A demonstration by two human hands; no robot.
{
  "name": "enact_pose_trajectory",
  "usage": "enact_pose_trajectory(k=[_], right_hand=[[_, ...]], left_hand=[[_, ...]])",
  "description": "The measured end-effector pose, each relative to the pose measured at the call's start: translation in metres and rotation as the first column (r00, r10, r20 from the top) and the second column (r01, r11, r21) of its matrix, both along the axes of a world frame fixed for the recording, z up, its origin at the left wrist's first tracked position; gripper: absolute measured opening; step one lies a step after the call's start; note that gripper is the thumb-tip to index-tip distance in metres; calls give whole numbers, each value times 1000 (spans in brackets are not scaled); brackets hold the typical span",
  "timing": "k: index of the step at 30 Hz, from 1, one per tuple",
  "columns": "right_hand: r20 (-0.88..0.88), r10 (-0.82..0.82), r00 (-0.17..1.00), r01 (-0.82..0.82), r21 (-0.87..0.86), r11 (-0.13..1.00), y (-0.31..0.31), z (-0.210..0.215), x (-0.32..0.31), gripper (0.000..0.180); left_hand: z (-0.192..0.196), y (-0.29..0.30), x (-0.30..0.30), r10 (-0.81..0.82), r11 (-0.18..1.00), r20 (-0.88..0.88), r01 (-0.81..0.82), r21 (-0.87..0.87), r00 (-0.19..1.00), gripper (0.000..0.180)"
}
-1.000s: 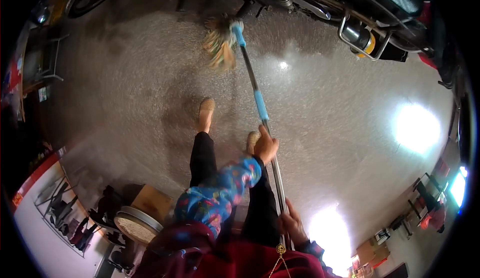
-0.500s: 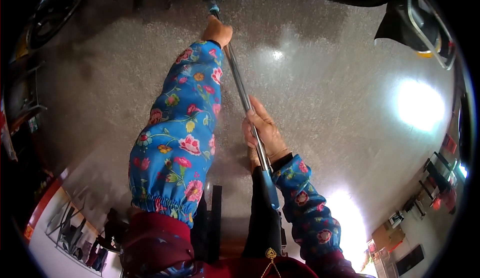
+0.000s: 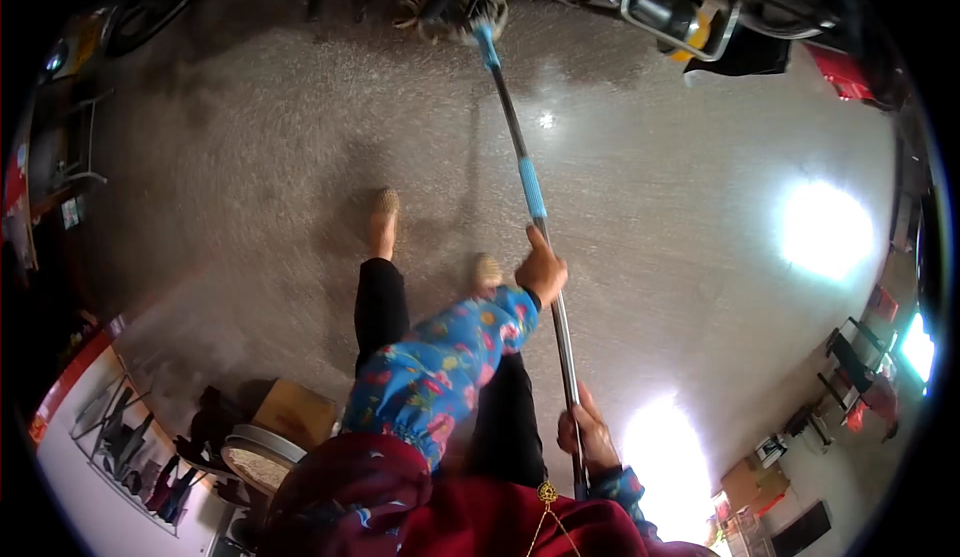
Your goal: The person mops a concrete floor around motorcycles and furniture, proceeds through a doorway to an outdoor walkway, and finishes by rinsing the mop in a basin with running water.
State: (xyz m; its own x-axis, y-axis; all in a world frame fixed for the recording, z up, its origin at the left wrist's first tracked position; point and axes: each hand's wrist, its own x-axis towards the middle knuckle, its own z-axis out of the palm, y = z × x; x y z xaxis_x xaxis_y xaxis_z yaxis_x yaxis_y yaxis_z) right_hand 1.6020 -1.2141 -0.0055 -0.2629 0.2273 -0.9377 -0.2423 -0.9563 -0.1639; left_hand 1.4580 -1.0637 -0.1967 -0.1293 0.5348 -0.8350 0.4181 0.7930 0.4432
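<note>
Metal mop handle (image 3: 563,342): probably light, stiff, slick. Their left hand (image 3: 543,272) and right hand (image 3: 590,439) clasp it; blue grip (image 3: 531,187) beyond the left fingers should hold better.

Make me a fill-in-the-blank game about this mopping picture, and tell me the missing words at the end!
1. The hand nearer the mop head is the person's ____ hand.
2. The ridged grip partway along the metal mop handle is coloured ____.
3. Altogether, ____ hands hold the mop handle.
4. The big round patch of light on the floor lies toward the ____ edge of the picture.

Missing words: left; blue; two; right.
</note>
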Motion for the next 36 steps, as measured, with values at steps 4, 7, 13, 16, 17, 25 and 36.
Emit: enact_pose_trajectory(k=[4, 7, 13, 16, 17, 25, 36], right_hand=[[148, 44, 988, -27, -113, 993, -29, 106, 38, 51], [280, 198, 939, -158, -161, 974, -36, 159, 52, 51], [289, 329, 899, -311, -107, 944, 7, 203, 49, 51], [210, 338, 917, -319, -120, 940, 37, 187, 20, 52], [137, 343, 929, -328, -124, 937, 50, 176, 9, 53], [-128, 202, 971, -208, -38, 977, 76, 43, -69, 52], [154, 858, 490, -871, 30, 491, -40, 155, 53, 60]], left_hand=[[43, -72, 76, 9, 1000, 121, -6, -20, 993, 74], [85, -102, 102, -4, 997, 284, 26, -71, 959, 72], [125, -80, 85, 219, 975, 367, -184, -127, 904, 79], [100, -57, 60, 293, 954, 269, -299, -18, 918, 70], [84, -50, 43, 294, 954, 247, -301, -10, 923, 84], [51, 35, -104, 339, 938, 126, -345, 22, 932, 57], [91, -218, 73, 432, 886, 102, -400, -236, 896, 64]])
